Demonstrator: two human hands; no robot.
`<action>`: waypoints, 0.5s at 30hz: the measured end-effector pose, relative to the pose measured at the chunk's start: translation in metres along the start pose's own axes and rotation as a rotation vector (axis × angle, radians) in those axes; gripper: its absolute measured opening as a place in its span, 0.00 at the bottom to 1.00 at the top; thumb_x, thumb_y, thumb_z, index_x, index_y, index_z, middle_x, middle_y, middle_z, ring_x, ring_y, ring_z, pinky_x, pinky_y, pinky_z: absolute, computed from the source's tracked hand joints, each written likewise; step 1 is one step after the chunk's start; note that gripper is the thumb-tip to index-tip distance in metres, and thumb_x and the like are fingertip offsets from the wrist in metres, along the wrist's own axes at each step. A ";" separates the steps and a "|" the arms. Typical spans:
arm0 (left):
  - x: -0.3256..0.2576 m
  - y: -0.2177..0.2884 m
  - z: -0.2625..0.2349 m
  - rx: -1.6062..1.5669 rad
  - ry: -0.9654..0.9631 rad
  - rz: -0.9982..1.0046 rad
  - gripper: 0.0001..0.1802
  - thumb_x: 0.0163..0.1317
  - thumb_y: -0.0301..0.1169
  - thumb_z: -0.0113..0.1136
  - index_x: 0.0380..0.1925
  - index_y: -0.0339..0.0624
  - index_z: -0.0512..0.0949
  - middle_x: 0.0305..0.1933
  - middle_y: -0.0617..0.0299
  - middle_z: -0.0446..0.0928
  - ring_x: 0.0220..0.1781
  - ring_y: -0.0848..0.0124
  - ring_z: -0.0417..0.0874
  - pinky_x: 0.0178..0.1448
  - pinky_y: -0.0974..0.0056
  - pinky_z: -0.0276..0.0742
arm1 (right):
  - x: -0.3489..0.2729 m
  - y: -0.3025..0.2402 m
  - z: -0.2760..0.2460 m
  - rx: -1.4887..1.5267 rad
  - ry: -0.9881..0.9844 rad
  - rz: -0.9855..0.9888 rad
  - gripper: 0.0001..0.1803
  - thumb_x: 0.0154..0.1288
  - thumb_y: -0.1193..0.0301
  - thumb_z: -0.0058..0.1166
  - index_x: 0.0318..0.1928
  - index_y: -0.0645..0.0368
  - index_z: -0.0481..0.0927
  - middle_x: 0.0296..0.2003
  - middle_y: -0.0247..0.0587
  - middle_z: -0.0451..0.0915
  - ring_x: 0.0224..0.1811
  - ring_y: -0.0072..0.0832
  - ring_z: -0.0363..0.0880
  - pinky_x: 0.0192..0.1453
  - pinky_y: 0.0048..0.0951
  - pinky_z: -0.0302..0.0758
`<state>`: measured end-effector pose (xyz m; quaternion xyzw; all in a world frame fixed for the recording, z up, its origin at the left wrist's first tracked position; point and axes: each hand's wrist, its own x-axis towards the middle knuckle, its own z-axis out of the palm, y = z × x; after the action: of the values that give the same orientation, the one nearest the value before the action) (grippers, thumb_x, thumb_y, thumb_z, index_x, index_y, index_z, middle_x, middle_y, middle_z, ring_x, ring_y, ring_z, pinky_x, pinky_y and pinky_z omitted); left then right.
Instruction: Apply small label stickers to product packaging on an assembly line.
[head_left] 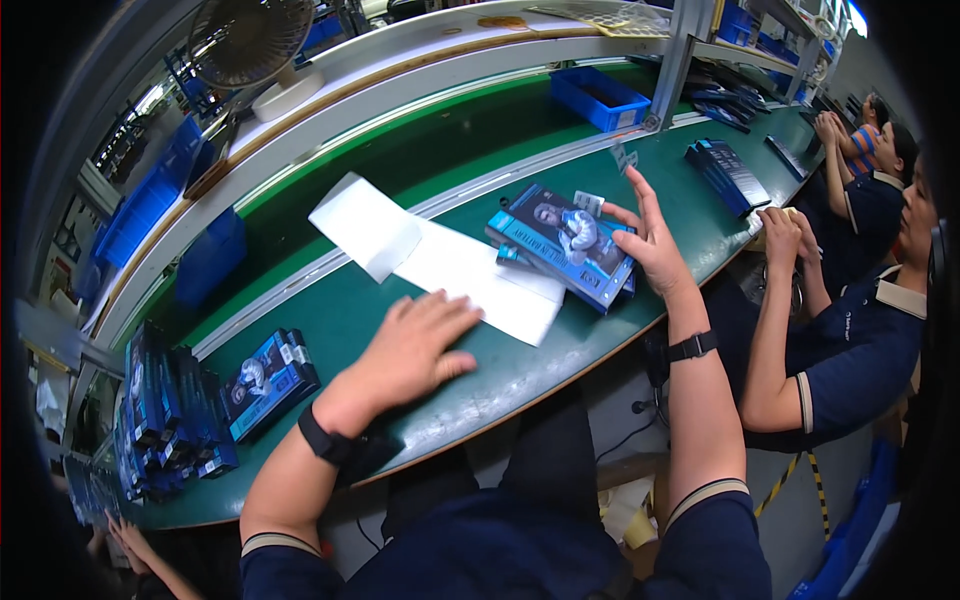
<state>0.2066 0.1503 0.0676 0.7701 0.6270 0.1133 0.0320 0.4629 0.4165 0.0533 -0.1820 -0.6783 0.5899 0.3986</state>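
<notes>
My left hand (415, 345) is spread out over the green bench, its fingertips at the edge of a white paper strip (470, 270) with fold lines. My right hand (655, 245) is raised beside a small pile of blue and black printed boxes (565, 245), its fingers apart. The thumb is over the top box's right side; whether it presses on it I cannot tell. At the index fingertip is a small pale label (625, 157), apparently stuck there. Another small label (588, 203) shows near the other fingers, at the box's far edge.
Stacked boxes (170, 410) stand at the left, with a shorter pile (268, 383) beside them. A blue bin (600, 97) is at the back, and more boxes (728, 175) lie to the right. Co-workers sit along the right; another person's hand (130, 545) shows at lower left.
</notes>
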 end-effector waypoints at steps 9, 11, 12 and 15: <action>-0.030 0.015 -0.058 -0.030 0.260 -0.079 0.53 0.46 0.44 0.78 0.73 0.46 0.63 0.77 0.46 0.59 0.78 0.45 0.59 0.78 0.46 0.56 | -0.023 -0.003 0.089 0.144 -0.334 -0.003 0.55 0.54 0.77 0.60 0.80 0.51 0.45 0.80 0.43 0.43 0.69 0.40 0.69 0.63 0.33 0.74; -0.030 0.034 -0.062 0.044 0.058 -0.008 0.62 0.38 0.47 0.82 0.75 0.49 0.60 0.79 0.45 0.55 0.81 0.45 0.53 0.80 0.42 0.50 | -0.024 0.000 0.121 0.156 -0.435 -0.027 0.55 0.55 0.75 0.62 0.80 0.53 0.44 0.80 0.42 0.42 0.69 0.39 0.69 0.67 0.35 0.70; -0.030 0.041 -0.062 0.018 0.019 0.032 0.64 0.35 0.48 0.83 0.75 0.50 0.60 0.79 0.45 0.54 0.81 0.45 0.51 0.80 0.40 0.49 | -0.025 0.001 0.137 0.150 -0.477 -0.025 0.56 0.56 0.74 0.63 0.80 0.55 0.42 0.80 0.40 0.43 0.69 0.38 0.68 0.69 0.36 0.68; -0.029 0.042 -0.065 -0.011 -0.043 -0.065 0.65 0.35 0.46 0.83 0.76 0.50 0.59 0.72 0.44 0.63 0.74 0.45 0.63 0.76 0.44 0.58 | -0.030 -0.004 0.166 -0.033 -0.358 -0.179 0.52 0.56 0.78 0.62 0.79 0.55 0.48 0.78 0.44 0.49 0.69 0.37 0.69 0.73 0.40 0.65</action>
<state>0.2278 0.1066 0.1346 0.7515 0.6501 0.0990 0.0536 0.3569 0.2855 0.0492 -0.0198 -0.7614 0.5637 0.3195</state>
